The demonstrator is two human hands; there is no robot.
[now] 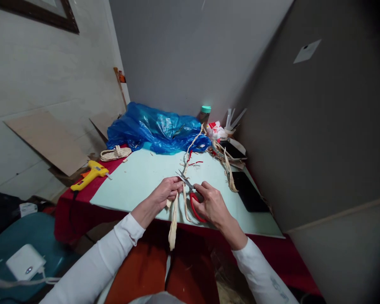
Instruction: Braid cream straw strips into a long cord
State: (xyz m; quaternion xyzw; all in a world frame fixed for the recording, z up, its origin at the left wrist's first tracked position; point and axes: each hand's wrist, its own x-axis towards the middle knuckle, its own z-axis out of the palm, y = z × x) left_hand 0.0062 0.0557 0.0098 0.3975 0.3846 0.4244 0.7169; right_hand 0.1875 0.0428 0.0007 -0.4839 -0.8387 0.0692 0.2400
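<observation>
First and broadest, the tabletop (82,206) in red cloth, then a pale green sheet (145,169) over most of it. Along the far side, a crumpled blue plastic bag (155,126). At the right, a flat black slab (250,192); at the left, on the red cloth, a yellow glue gun (90,175). Near the front edge, both hands close together over the sheet: right hand (212,202) curled around the red handle of the scissors (187,181), left hand (169,190) pinched narrow on the near end of a braided strand (194,140). Strand at centre, ahead of both, long axis running away over the sheet toward the bag, leaning slightly right at its far end. Nearer to it, left hand, in contact; right hand just to the right, reaching it only by way of the scissors. Blades aimed forward and left, slanting across the strand's line, apparently a little parted; cannot tell whether touching fibre. From the left hand, loose pale strips (173,228) hanging past the front edge. Smallest, red scraps (196,163) beside the strand.
</observation>
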